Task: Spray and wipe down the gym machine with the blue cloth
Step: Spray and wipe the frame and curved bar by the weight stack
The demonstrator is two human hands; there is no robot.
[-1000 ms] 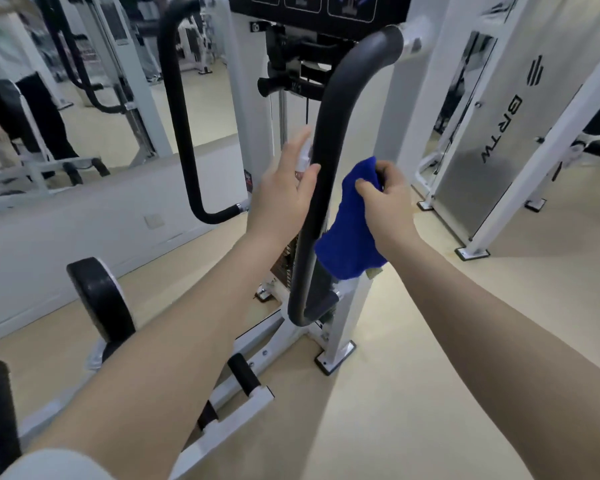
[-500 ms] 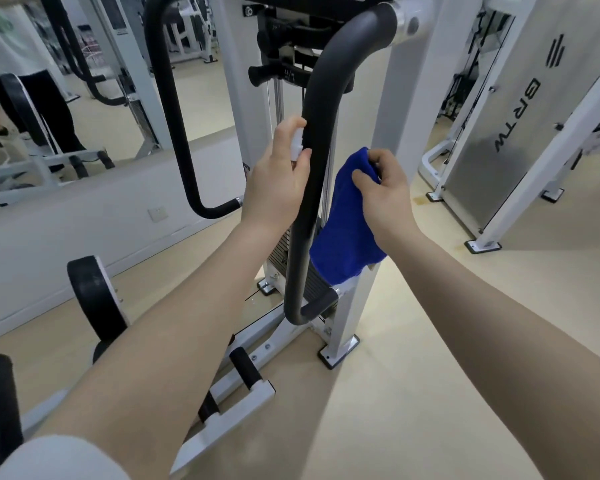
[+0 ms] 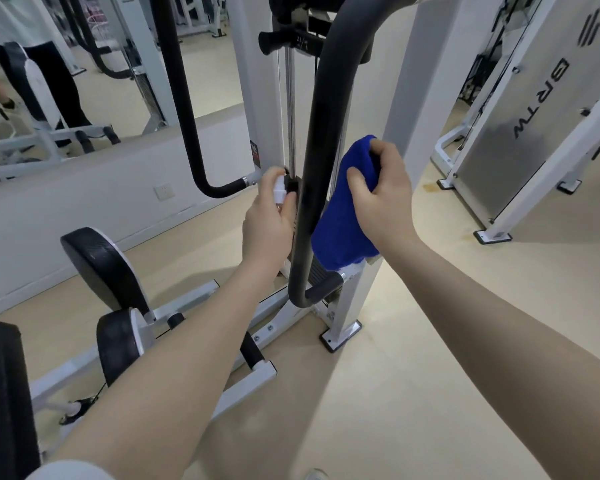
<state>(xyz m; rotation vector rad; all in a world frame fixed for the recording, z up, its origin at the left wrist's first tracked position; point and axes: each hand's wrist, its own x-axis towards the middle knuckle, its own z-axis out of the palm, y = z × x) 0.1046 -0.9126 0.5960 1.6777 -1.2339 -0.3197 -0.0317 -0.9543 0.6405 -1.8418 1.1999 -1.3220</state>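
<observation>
Right hand (image 3: 383, 195) closed around a bunched blue cloth (image 3: 343, 216), thumb and fingers pinching its upper fold; cloth hangs against the right side of the black padded bar (image 3: 321, 161) of the gym machine (image 3: 409, 109), roughly mid-height. Left hand (image 3: 269, 220) curled around a small white spray bottle (image 3: 279, 188), index finger on top of the nozzle, just left of the bar; nozzle direction cannot be told. Judgement: spray-then-wipe on this bar. To do it well: aim nozzle at the padding, not the weight stack (image 3: 293, 216) behind; wrap cloth around the bar for full contact; stroke along its length down to the lower bend (image 3: 302, 296); keep cloth clear of the cable.
</observation>
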